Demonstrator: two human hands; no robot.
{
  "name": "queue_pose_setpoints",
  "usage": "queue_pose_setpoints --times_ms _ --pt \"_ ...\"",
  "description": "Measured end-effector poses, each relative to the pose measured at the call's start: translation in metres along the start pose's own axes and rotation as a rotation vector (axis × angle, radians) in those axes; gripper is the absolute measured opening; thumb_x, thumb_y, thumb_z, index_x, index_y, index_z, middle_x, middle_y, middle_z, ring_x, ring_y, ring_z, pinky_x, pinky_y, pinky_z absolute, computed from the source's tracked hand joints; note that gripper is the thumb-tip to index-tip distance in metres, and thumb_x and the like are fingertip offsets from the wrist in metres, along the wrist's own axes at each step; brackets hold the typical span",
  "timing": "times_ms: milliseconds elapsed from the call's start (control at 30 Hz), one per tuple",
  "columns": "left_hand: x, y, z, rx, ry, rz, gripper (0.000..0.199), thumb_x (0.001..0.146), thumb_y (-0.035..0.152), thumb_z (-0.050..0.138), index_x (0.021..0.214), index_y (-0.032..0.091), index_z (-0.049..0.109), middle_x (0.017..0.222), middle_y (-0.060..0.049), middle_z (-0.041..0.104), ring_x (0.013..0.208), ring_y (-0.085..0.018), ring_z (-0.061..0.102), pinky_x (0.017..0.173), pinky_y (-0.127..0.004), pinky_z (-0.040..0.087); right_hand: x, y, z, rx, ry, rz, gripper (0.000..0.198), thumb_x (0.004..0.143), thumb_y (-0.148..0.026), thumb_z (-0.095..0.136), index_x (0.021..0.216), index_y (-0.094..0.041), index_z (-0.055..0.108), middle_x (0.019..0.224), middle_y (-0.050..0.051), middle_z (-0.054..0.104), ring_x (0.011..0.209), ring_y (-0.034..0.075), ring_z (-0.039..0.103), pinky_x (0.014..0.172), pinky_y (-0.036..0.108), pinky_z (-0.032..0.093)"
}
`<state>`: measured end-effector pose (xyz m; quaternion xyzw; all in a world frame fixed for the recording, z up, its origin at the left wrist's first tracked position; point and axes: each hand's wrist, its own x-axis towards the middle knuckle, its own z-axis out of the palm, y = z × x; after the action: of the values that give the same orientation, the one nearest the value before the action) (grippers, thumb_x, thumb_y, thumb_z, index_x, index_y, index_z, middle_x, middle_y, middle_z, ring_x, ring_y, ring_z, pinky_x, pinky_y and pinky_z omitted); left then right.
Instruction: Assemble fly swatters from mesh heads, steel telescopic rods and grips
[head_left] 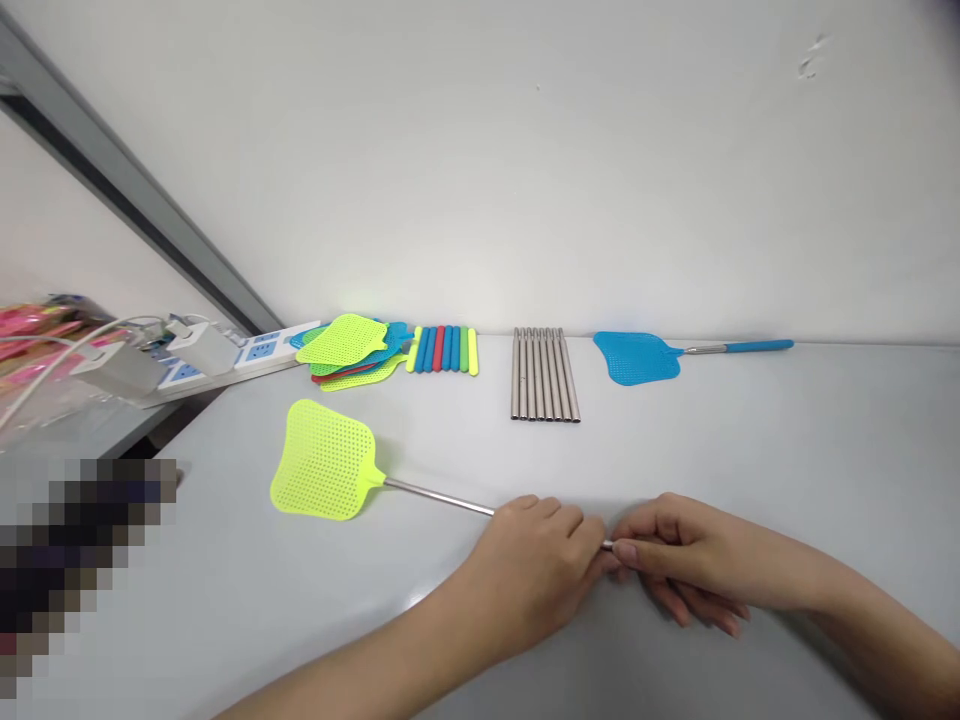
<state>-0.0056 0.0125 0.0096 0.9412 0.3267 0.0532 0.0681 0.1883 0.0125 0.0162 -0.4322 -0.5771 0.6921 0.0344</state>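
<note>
A yellow-green fly swatter (327,462) with a perforated head and a thin metal rod (439,496) is held above the grey table, its head to the left. My left hand (536,565) is wrapped round the rod, knuckles up. Just to the right, my right hand (686,560) pinches the rod's end between thumb and forefinger, the other fingers loosely bent below. A short bit of metal shows between the two hands. Whatever lies inside my left fist is hidden.
Near the wall lie a pile of colored swatter heads (345,342), a row of colored handle grips (442,350), several metal tubes (544,375) and a blue fly swatter (637,357). A power strip (259,352) with chargers and cables sits at the left edge.
</note>
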Motion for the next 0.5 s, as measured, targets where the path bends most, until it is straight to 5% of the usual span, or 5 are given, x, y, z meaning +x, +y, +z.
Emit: queue_pose_setpoints --times_ms 500 --pt "0.0011 0.0026 0.0005 -0.098 -0.066 -0.009 0.026 0.087 0.032 0.03 0.071 0.019 0.046 0.065 0.003 0.059 0.055 -0.014 0.054 0.046 -0.025 0.032 -0.0024 -0.0009 0.0052 -0.018 -0.016 -0.022 0.03 0.084 -0.038 0.037 0.075 -0.013 0.052 0.059 0.0 0.052 0.044 0.008 0.049 0.039 0.017 0.036"
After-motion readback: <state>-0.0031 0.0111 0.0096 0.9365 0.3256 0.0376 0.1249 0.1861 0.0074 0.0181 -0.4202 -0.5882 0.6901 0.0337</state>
